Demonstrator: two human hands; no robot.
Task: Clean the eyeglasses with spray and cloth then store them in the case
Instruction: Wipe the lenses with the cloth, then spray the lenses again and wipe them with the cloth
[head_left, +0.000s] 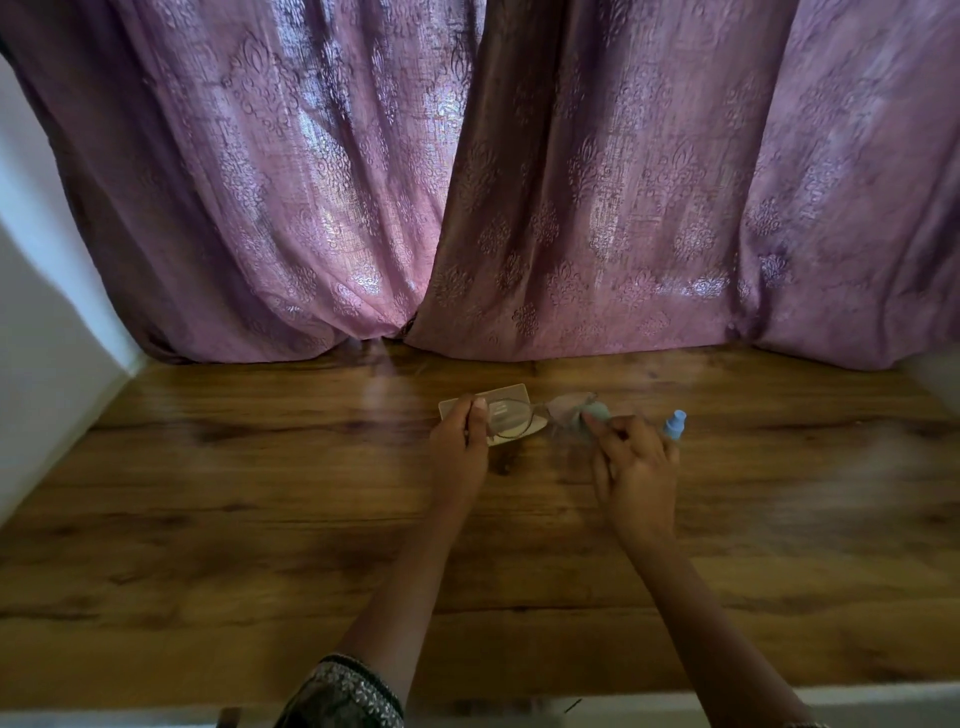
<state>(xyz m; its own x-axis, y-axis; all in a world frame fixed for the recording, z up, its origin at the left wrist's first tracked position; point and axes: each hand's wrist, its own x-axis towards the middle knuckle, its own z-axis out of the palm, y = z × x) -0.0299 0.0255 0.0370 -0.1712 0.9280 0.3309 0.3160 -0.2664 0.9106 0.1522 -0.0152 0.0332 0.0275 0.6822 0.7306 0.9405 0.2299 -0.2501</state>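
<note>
L hand (460, 440) pinches the eyeglasses (511, 415) by the frame, right over the beige case (506, 393). R hand (636, 457), right of the case, pinches a teal cloth (597, 411) against the other lens (blurry). Blue spray bottle (674, 422) stands further right of the case, just beside that hand.

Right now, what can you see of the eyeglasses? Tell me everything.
The eyeglasses have a thin, dark, metal-looking frame and clear lenses. They lie roughly level over the beige case; I cannot tell if they touch it. The left hand pinches one end, and the right hand presses a pale blue cloth to the other lens. Blur hides finer detail.
</note>
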